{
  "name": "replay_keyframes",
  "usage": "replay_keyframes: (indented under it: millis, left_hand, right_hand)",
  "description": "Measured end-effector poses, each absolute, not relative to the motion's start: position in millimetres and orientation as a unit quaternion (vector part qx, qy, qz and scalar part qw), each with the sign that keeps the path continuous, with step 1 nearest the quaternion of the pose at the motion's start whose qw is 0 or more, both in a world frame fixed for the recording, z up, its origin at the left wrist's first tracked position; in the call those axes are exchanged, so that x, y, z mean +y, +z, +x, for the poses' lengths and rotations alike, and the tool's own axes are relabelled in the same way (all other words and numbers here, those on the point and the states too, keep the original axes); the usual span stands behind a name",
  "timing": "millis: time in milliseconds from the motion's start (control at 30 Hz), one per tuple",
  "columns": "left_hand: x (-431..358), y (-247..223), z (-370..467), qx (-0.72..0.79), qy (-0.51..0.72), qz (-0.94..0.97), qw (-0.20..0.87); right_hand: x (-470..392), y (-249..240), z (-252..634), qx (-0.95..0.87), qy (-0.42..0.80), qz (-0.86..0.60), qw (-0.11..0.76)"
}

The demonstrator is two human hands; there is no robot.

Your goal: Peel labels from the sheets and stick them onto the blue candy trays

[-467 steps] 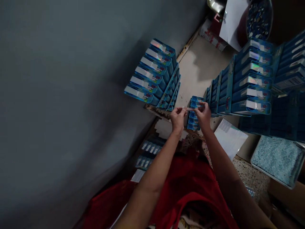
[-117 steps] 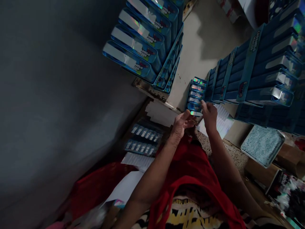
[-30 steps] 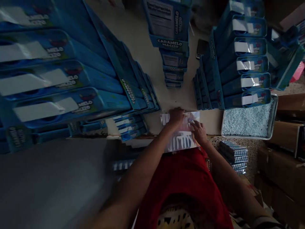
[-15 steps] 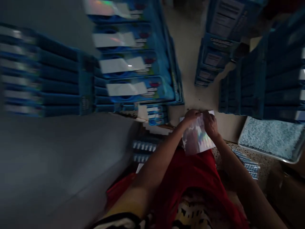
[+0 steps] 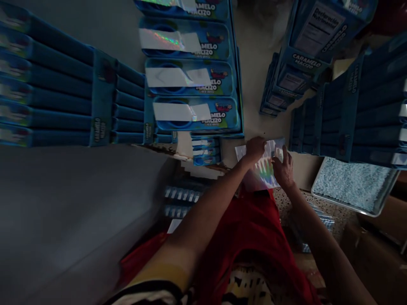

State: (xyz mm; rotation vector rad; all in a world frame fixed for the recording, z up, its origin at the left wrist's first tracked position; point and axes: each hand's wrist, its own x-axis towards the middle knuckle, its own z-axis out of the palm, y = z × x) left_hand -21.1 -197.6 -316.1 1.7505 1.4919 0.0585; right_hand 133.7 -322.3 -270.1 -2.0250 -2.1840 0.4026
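Head view: the left hand [image 5: 255, 148] presses down on the far corner of the holographic sticker sheet [image 5: 262, 173], pinning it flat to the desk [image 5: 254, 84]. The right hand [image 5: 284, 168] rests half-open on the sheet, fingertips at its stickers. Blue boxes [image 5: 190, 111] stand stacked just beyond the hands.

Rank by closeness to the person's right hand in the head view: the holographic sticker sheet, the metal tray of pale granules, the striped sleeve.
1. holographic sticker sheet, under the right hand.
2. metal tray, to its right.
3. striped sleeve, bottom left.
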Motion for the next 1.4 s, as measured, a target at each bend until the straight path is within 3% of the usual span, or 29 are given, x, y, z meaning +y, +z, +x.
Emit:
replay_keyframes:
  millis: [100, 200, 367, 467, 533, 733, 1033, 1400]
  left_hand:
    - [-201, -316, -18, 0.561, 0.099, 0.734, 0.370]
    - [-224, -306, -31, 0.530, 0.226, 0.713, 0.400]
    - [-278, -278, -72, 0.604, 0.301, 0.336, 0.657]
    - [-296, -261, -97, 0.521, 0.263, 0.140, 0.800]
    - [-303, -250, -113, 0.478, 0.274, 0.097, 0.829]
    - [-319, -220, -159, 0.565, 0.330, 0.074, 0.753]
    - [-304, -218, -254, 0.723, 0.398, 0.230, 0.516]
    - [-285, -252, -284, 0.709, 0.366, 0.233, 0.556]
  right_hand:
    - [-332, -241, 129, -0.680, 0.145, -0.712, 0.099]
    - [-340, -207, 115, -0.582, 0.225, -0.760, 0.180]
    - [-343, -160, 79, -0.388, 0.445, -0.758, 0.277]
    - [-339, -143, 58, -0.324, 0.513, -0.738, 0.294]
    - [-336, -136, 47, -0.306, 0.542, -0.725, 0.295]
    - [-326, -148, 14, -0.319, 0.569, -0.705, 0.276]
    - [-293, -203, -98, -0.434, 0.428, -0.751, 0.253]
    - [-286, -226, -124, -0.510, 0.329, -0.771, 0.191]
